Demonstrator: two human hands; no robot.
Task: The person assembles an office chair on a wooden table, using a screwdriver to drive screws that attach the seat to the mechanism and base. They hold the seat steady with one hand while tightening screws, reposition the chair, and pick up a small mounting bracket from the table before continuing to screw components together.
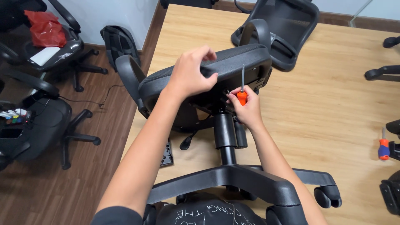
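Wooden bench (333, 108) is seen filling most of the view, w/ a black office chair (216, 108) laid on its side across it, seat edge up, wheeled base (250, 183) nearest the camera. A second chair part, a mesh backrest (283, 25), is laid at the far end of the bench. More chairs are parked on the dark plank floor (83, 175) at left, one loaded w/ a red bag (46, 27). The chair's seat cushion (233, 62) is gripped along its top edge by the left hand (191, 73), fingers curled closed over it. The right hand (248, 108) is closed round an orange-handled screwdriver (242, 89), held approx. upright, shaft up, just beside the seat underside; tip contact can't be told. A spare screwdriver (383, 146), orange and blue, is left lying near the bench's right edge, well apart from both hands.
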